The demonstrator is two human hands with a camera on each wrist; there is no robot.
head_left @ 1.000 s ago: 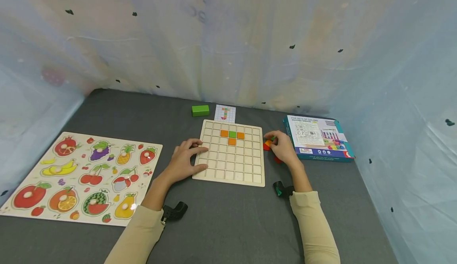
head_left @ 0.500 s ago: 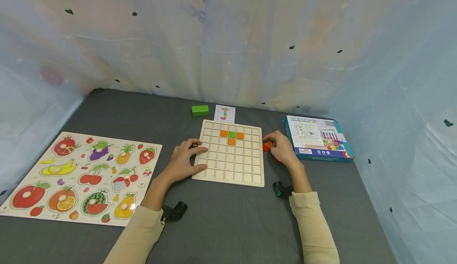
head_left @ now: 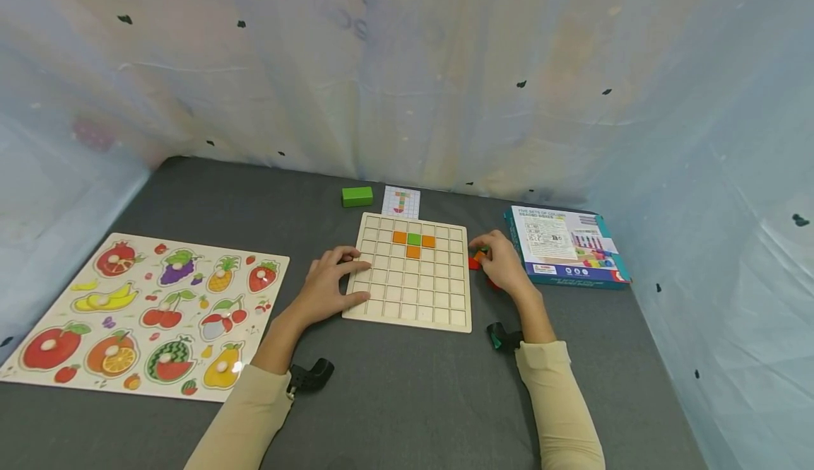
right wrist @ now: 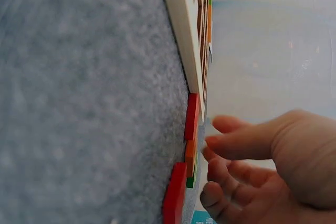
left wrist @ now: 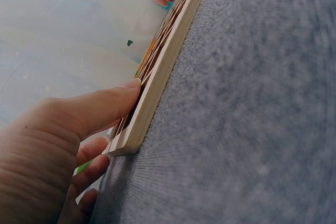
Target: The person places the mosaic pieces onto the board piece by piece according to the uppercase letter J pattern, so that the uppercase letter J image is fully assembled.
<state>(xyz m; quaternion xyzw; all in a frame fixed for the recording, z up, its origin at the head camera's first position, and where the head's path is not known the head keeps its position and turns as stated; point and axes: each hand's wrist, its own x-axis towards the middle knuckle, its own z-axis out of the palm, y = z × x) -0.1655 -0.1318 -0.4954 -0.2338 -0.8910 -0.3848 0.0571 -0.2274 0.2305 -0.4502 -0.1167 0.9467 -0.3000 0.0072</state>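
Observation:
A square wooden grid board (head_left: pixel 410 293) lies mid-table, with several orange tiles (head_left: pixel 429 242) and one green tile (head_left: pixel 414 239) set in its upper cells. At its left side, my left hand (head_left: pixel 323 288) rests with thumb and index finger on the edge; in the left wrist view the thumb (left wrist: pixel 113 103) presses the rim near a corner. My right hand (head_left: pixel 502 263) hovers by the loose tiles right of the board, fingers loosely bent. In the right wrist view, red tiles (right wrist: pixel 175 195) and an orange tile (right wrist: pixel 190 157) lie below those fingers, which hold nothing visible.
A pattern card (head_left: pixel 400 202) and a green block (head_left: pixel 357 196) sit behind the board. Right of the right hand lies a teal boxed set (head_left: pixel 566 247). A fruit peg puzzle (head_left: pixel 146 314) covers the left of the dark table. Plastic sheeting walls the back and sides.
My left hand stays on the board's edge. The right hand shifts only slightly over the loose tiles, and the tiles on the board are unchanged.

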